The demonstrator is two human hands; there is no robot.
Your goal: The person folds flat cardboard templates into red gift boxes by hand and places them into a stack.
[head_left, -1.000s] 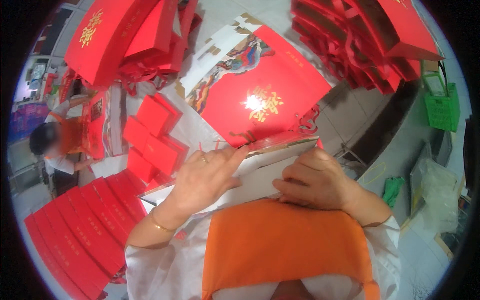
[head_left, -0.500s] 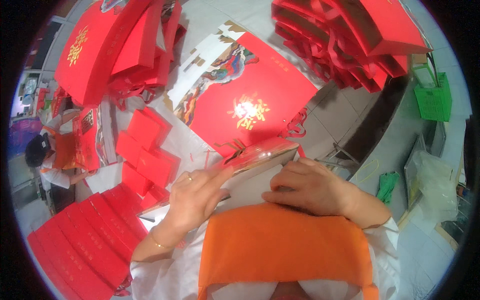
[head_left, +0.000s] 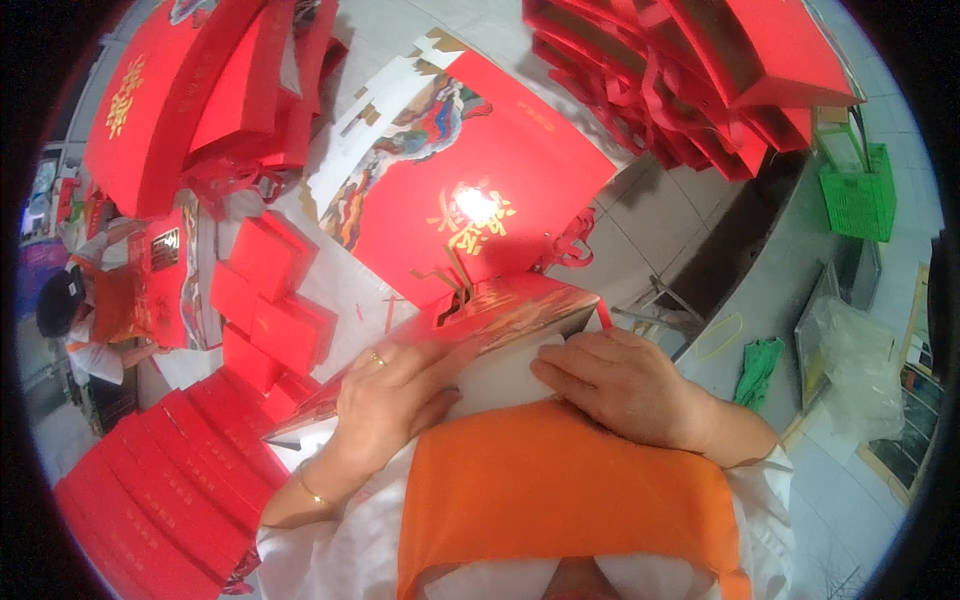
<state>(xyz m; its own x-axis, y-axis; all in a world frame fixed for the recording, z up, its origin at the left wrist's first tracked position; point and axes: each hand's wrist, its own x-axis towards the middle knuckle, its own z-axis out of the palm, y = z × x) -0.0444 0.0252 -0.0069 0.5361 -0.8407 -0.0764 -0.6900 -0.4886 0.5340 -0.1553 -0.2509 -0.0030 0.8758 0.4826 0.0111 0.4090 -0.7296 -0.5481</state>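
We kept L hand (head_left: 385, 400) & R hand (head_left: 625, 385) bent over the box (head_left: 525, 310), prob. steadying it; couldn't tell if pinching. Red panel (head_left: 480, 150): 12 o'clock.

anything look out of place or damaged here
Nothing looks spilled or clearly damaged. At right, the rumpled green cloth and crumpled clear plastic look untidy compared with the neatly lined-up red packages at lower left. The white spot on the large red panel looks like glare.
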